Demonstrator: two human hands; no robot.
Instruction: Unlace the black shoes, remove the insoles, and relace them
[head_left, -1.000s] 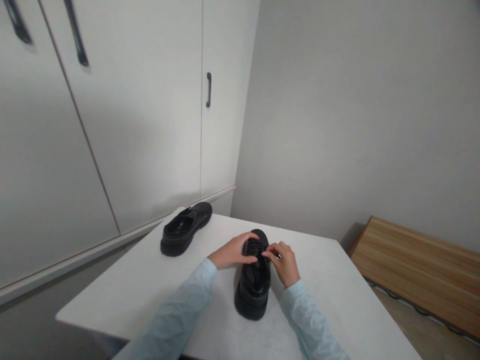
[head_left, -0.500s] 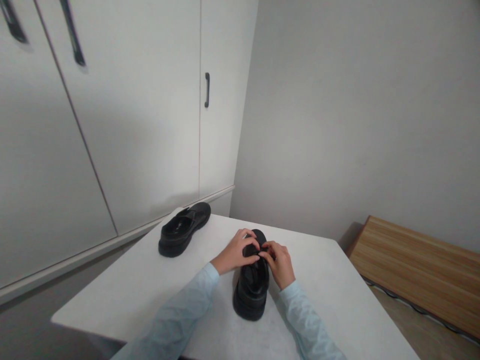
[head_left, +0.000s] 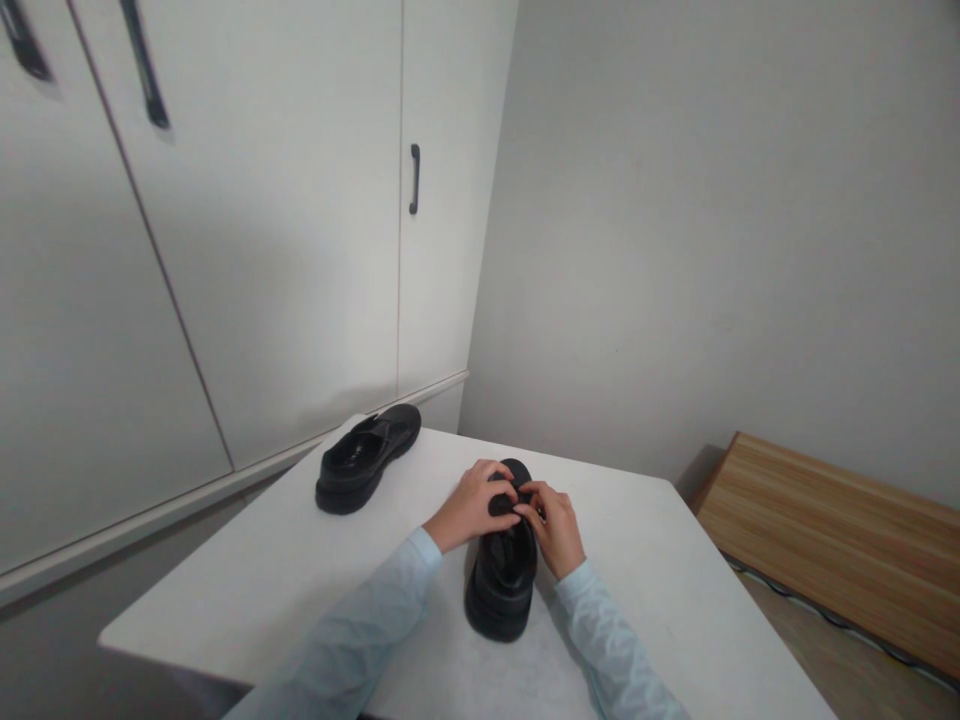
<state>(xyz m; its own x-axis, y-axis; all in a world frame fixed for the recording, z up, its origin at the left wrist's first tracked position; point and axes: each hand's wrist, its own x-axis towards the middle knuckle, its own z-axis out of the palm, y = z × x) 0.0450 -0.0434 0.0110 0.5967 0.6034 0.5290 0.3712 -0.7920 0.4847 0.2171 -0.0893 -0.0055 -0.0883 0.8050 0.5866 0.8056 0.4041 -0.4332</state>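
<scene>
A black shoe (head_left: 501, 590) stands upright on the white table (head_left: 645, 560), its heel toward me and its toe pointing away. Over its left upper side lies my left hand (head_left: 476, 505), fingers curled and thumb on the shoe's front part. My right hand (head_left: 553, 522) is at the right side of the same part, thumb and forefinger pinched close to the left fingertips. What exactly the fingertips hold is too small to tell; it is at the shoe's upper. A second black shoe (head_left: 352, 480) stands at the table's far left.
White cupboard doors (head_left: 300, 250) with dark handles rise behind the table on the left. A grey wall (head_left: 712, 250) is behind it on the right. Beyond the table's right edge lies a wood-grain board (head_left: 840, 540) with a cable along its lower edge.
The fingers of my right hand have shifted very slightly at the shoe's upper. Both shoes stay where they were.
</scene>
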